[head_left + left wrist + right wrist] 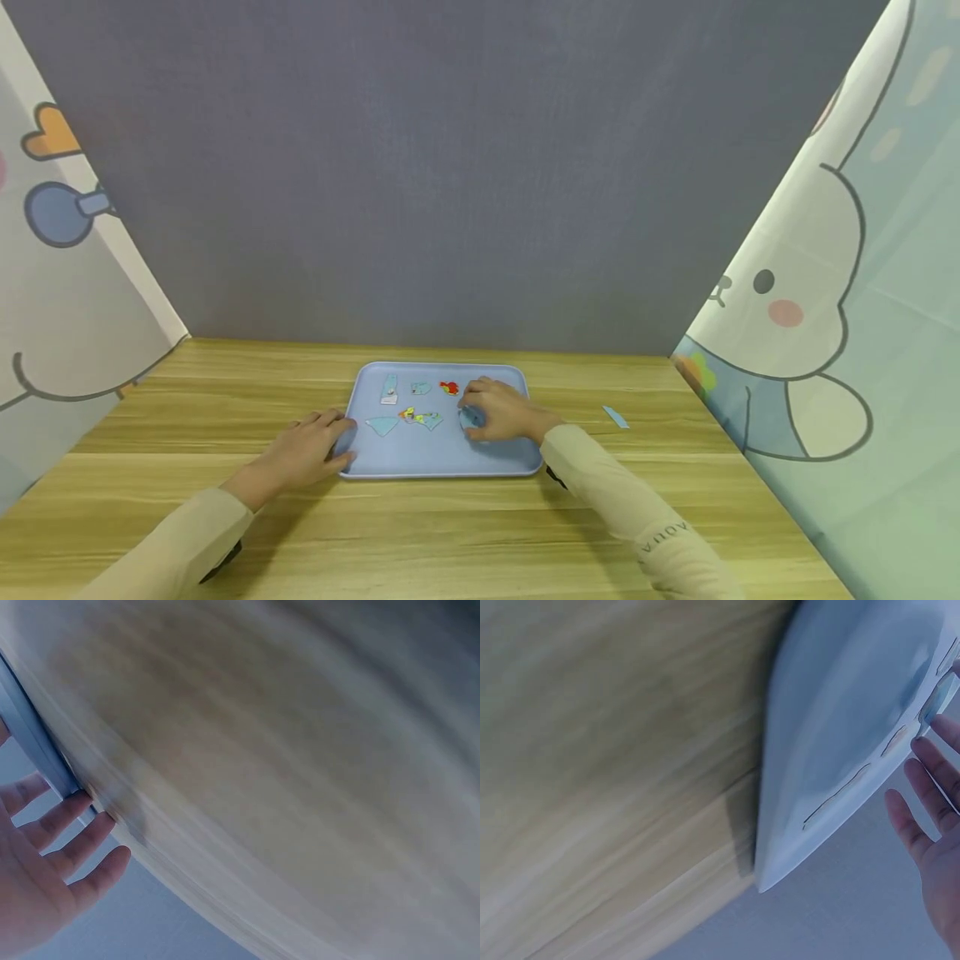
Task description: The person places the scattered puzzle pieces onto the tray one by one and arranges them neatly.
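A light-blue tray (442, 462) lies on the table with several flat picture-puzzle pieces in it. At its left rim rests my left hand (311, 446), its fingers spread and extended along the edge in the left wrist view. Over the right part of the tray is my right hand (504, 412), thumb and fingertips at opposite edges of a light-blue puzzle piece (468, 418), partly hidden by the hand. Left of that lie a blue and yellow piece (429, 420) and a plain blue pointed piece (382, 426). Behind them are a red piece (449, 388), a small blue piece (421, 388) and a blue-and-white strip (389, 389).
One narrow blue piece (616, 417) lies on the wooden table (420, 542), right of the tray. A grey panel (427, 183) stands along the table's back edge. Cartoon-printed curtains (810, 250) hang on both sides.
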Action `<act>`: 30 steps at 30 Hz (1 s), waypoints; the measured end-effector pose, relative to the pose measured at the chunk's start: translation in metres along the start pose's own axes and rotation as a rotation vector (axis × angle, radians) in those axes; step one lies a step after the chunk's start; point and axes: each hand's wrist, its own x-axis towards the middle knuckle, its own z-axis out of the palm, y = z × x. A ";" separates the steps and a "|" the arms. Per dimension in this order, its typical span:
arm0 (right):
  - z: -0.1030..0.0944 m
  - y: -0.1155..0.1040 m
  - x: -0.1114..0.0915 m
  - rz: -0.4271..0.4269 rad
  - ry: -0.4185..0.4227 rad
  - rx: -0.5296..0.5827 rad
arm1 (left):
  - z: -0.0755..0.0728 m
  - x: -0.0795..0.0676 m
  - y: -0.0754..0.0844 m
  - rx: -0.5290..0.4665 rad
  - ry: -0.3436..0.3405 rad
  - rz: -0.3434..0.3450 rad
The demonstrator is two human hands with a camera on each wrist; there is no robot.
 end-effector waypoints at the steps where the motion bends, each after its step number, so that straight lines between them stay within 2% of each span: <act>1: 0.000 -0.001 0.002 -0.001 0.001 0.000 | 0.000 0.000 0.000 0.000 -0.001 0.000; 10: 0.001 -0.005 0.012 -0.013 0.006 -0.026 | 0.000 0.000 0.001 -0.013 0.006 -0.001; 30: 0.009 -0.011 0.022 0.019 -0.047 -0.049 | -0.001 -0.002 0.001 -0.013 0.010 0.005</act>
